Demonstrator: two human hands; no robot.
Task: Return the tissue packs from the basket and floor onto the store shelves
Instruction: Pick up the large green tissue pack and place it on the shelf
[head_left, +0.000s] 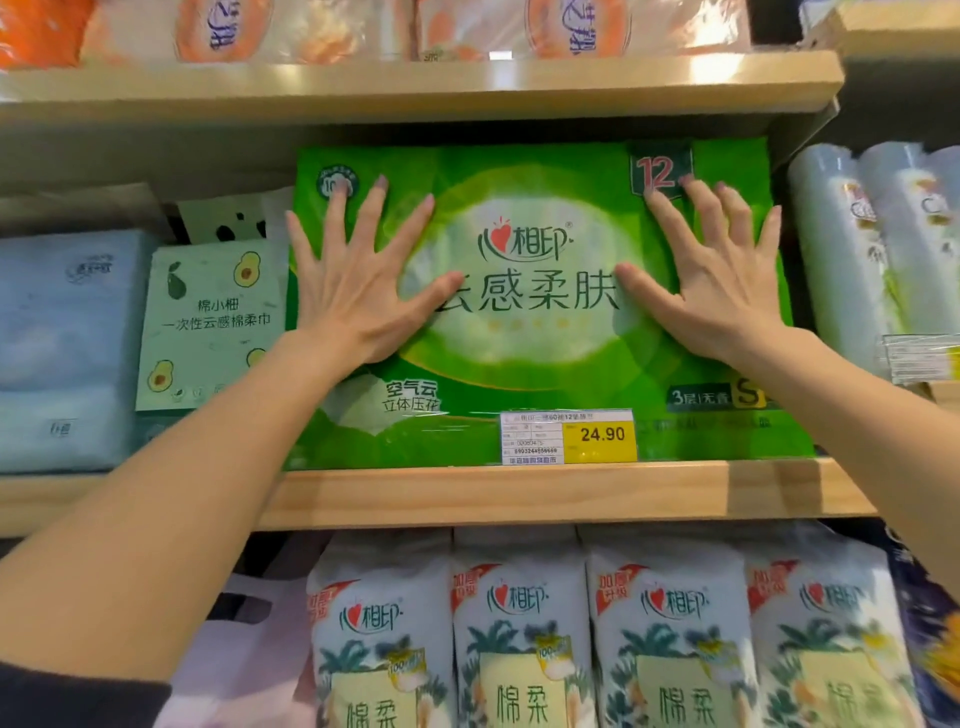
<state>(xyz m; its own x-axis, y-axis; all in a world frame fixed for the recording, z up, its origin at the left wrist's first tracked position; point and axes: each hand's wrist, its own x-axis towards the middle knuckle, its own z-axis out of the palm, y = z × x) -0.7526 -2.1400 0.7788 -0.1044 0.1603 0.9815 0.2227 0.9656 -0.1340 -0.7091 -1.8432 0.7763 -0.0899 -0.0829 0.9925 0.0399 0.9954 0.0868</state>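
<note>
A large green tissue pack stands upright on the middle wooden shelf, its printed face toward me. My left hand lies flat on the left half of that face, fingers spread. My right hand lies flat on the right half, fingers spread too. Neither hand grips the pack; both palms press against its front. A yellow and white price tag reading 24.90 sits at the pack's lower edge.
A pale avocado-print pack and a light blue pack stand left of the green one. Clear-wrapped white packs fill the right. Orange packs sit on the shelf above, white palm-print packs below.
</note>
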